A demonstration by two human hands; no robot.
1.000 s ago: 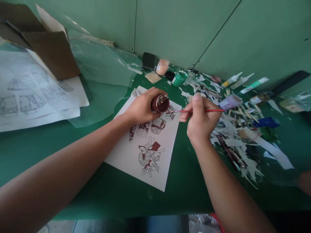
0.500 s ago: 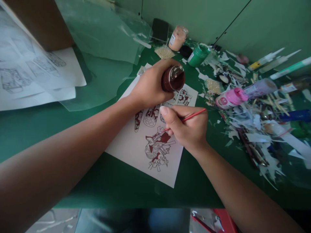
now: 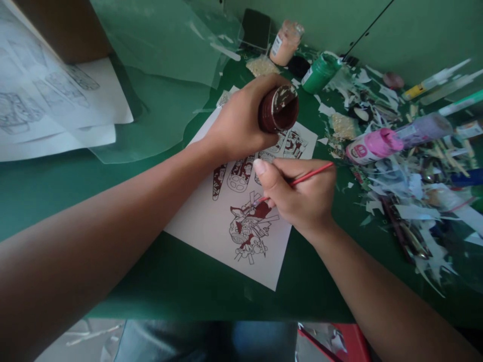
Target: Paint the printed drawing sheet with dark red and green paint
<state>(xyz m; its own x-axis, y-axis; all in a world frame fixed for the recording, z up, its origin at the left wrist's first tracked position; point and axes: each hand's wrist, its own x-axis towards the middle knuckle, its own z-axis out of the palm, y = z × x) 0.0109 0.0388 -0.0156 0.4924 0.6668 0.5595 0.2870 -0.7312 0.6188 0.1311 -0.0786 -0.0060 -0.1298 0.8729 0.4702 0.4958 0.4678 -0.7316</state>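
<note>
My left hand (image 3: 245, 118) is wrapped around a jar of dark red paint (image 3: 279, 109), tilted so that its open mouth faces me. Between the thumb and fingers of my right hand (image 3: 298, 188) is a thin red paintbrush (image 3: 311, 174), its tip down at the drawing. Beneath both hands lies a white sheet of paper (image 3: 211, 221) with black line drawings. On it, a figure drawing (image 3: 249, 234) has several areas filled in dark red. More partly red shapes (image 3: 241, 173) show near the top, some of them covered by my hands.
Paper scraps (image 3: 411, 201) and tools litter the right side. A pink paint bottle (image 3: 373, 146), a green paint jar (image 3: 320, 73) and a peach paint jar (image 3: 287, 42) stand or lie at the back. Clear plastic sheeting (image 3: 158, 110) and printed sheets (image 3: 94, 100) lie left, by a brown box (image 3: 68, 30).
The view has shifted slightly, so most things sit a little farther right and higher. Both hands keep their holds on the jar and the brush, whose tip stays near the figure drawing.
</note>
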